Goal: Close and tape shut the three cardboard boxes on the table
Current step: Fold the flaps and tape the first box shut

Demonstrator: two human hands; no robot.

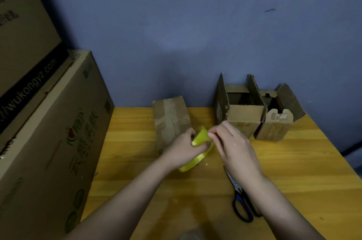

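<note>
My left hand grips a yellow roll of tape above the wooden table, near its middle. My right hand pinches the roll's outer surface with thumb and fingertips. Just behind the roll lies a closed cardboard box with tape along its top seam. At the back right stands a cardboard box with its flaps up, and right beside it a smaller open box with a tabbed flap.
Black-and-blue scissors lie on the table under my right forearm. Large printed cartons are stacked along the table's left side. A blue wall runs behind the table's far edge.
</note>
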